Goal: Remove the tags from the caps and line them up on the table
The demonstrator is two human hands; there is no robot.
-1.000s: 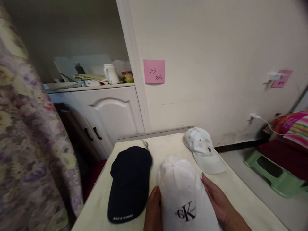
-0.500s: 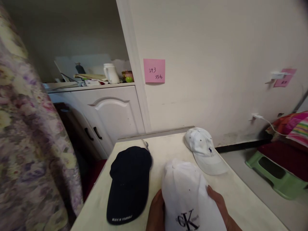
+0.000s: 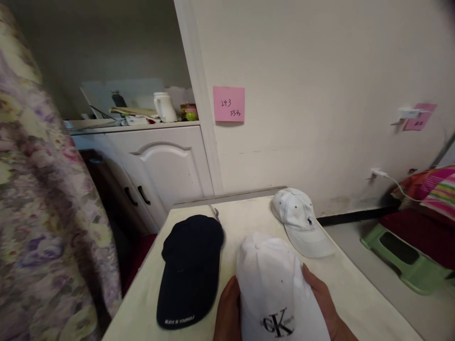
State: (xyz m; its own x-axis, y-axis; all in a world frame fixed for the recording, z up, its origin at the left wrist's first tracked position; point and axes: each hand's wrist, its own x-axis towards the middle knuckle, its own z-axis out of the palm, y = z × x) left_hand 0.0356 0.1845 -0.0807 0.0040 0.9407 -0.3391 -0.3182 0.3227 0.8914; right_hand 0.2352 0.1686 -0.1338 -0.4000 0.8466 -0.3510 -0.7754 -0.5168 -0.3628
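A white cap with a black CK logo (image 3: pixel 275 289) lies on the cream table (image 3: pixel 245 220), near its front edge. My left hand (image 3: pixel 227 312) grips the cap's left side and my right hand (image 3: pixel 323 303) grips its right side. A dark navy cap (image 3: pixel 190 267) lies just to the left, brim toward me. Farther back on the right rests a pale cap with a small dark emblem (image 3: pixel 300 220), apart from both hands.
A flowered curtain (image 3: pixel 42 203) hangs at the left. Behind stand a white cabinet (image 3: pixel 159 166) with a jug (image 3: pixel 163 107) and clutter, and a wall with a pink note (image 3: pixel 228 104). A green stool (image 3: pixel 405 258) and striped bedding (image 3: pixel 432 189) sit at the right.
The CK cap slid toward me with both hands, then moved slightly back away again. The other two caps have not moved.
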